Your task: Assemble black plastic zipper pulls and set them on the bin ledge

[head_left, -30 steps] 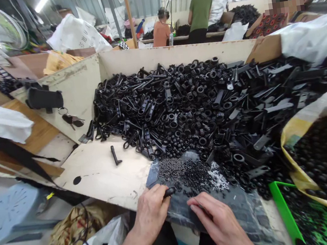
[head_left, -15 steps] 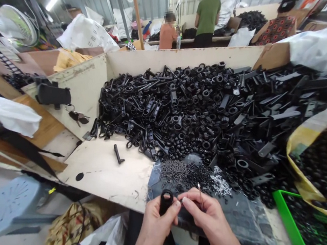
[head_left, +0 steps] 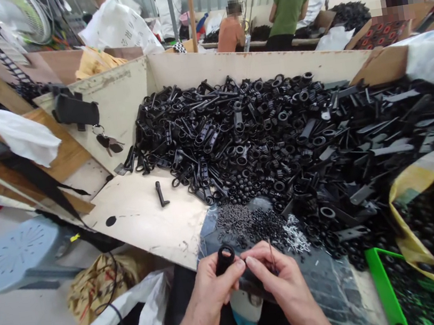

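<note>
My left hand (head_left: 213, 289) is closed around a black plastic part with a ring-shaped end (head_left: 225, 258), the ring pointing up. Almost touching its fingertips, my right hand (head_left: 281, 277) is pinched shut, with a thin metal tool (head_left: 272, 257) held upright among its fingers. A tiny dark piece seems to sit at the right fingertips, too small to name. Just beyond the hands, small brownish-grey pieces (head_left: 231, 222), small black pieces (head_left: 264, 228) and silver pins (head_left: 296, 234) lie in heaps on a dark sheet (head_left: 332, 289).
A large pile of black plastic parts (head_left: 232, 128) fills the wooden tray (head_left: 267, 61). One loose black part (head_left: 160, 194) lies on the bare board at left. At right stand a green crate (head_left: 382, 284) and a yellow-edged bag (head_left: 398, 201) of black balls. Several people work behind.
My view has shifted, so the tray and its contents appear farther right and slightly higher. Both hands stay close together, still holding the black part and the thin tool.
</note>
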`<state>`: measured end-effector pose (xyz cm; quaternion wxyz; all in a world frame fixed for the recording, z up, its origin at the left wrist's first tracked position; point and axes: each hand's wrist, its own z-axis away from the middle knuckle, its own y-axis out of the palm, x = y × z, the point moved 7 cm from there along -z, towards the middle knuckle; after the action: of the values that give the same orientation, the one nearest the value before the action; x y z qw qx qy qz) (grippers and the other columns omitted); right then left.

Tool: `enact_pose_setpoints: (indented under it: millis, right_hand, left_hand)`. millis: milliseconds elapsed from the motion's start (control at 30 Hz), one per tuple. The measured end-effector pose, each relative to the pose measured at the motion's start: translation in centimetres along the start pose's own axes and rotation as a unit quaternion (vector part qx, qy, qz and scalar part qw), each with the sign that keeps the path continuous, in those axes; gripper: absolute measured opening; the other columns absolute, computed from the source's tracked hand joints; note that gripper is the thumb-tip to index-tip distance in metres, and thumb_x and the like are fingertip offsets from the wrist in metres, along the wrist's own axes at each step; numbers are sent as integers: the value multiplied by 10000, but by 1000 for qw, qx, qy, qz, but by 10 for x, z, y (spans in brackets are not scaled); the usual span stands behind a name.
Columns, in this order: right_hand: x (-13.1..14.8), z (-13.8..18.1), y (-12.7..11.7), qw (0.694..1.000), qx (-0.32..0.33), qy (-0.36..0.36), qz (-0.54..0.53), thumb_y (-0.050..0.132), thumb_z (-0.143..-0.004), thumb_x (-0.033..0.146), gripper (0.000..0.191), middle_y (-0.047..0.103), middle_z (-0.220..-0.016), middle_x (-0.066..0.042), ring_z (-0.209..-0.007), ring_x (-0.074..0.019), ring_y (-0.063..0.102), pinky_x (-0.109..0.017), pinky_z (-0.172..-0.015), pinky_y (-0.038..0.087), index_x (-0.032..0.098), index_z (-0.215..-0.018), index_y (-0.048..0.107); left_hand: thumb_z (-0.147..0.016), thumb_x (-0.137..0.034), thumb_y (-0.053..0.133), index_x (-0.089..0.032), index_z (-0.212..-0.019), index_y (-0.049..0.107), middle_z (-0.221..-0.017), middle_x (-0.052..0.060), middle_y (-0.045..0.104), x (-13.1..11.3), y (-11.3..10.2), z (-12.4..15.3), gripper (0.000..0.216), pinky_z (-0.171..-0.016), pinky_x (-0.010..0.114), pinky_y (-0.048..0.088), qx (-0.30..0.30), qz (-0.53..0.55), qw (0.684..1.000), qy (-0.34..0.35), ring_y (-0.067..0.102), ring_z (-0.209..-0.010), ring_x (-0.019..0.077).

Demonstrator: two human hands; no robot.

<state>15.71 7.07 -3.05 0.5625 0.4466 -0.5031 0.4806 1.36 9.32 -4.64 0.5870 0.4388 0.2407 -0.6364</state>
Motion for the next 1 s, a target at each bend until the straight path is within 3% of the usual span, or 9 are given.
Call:
enact_pose_setpoints:
  millis: [100,167,333,500,733,1000]
  right_hand:
    - [-8,4,-2,997,-23,66,-45,771,-824,536,341,620,-669,8,-494,-81,424,-189,-435,341,195,-848,759]
    - [-9,5,-4,996,-36,66,-42,773,-825,526,339,629,-653,8,-480,-76,405,-186,-424,330,188,-824,748]
    - [11,7,-14,993,-58,-74,69,726,-895,383,192,694,-718,-21,-605,-135,566,-219,-563,463,215,-823,787]
    - [24,10,-24,982,-55,-147,109,728,-884,287,90,657,-667,4,-543,-121,551,-195,-499,433,244,-852,801]
    - [15,9,-31,986,-29,-93,133,731,-870,348,169,629,-618,2,-509,-117,502,-205,-486,407,217,-785,798]
    - [-7,10,-41,996,-63,-3,65,761,-816,526,344,658,-631,-25,-512,-128,526,-216,-486,430,185,-782,795]
  left_hand:
    - [-727,-468,798,-150,-711,627,-500,-73,474,-2,6,0,361,-400,188,151,0,11,1000,-6,266,-418,34]
    - [-714,-452,805,-151,-702,627,-499,-68,484,-3,10,0,350,-395,188,147,4,32,999,-8,270,-419,36]
    - [-737,-406,798,-154,-707,625,-508,-66,491,2,20,-1,307,-391,183,135,25,99,995,-17,258,-426,34]
    - [-788,-378,763,-142,-690,625,-541,-45,519,3,29,2,290,-400,185,155,39,108,993,-11,289,-427,31]
    - [-803,-361,733,-131,-700,643,-569,-16,579,5,36,5,268,-407,207,138,35,95,994,-30,304,-400,24]
    - [-823,-326,707,-127,-729,662,-636,16,646,-2,40,10,224,-441,211,180,60,73,995,-40,366,-421,30]
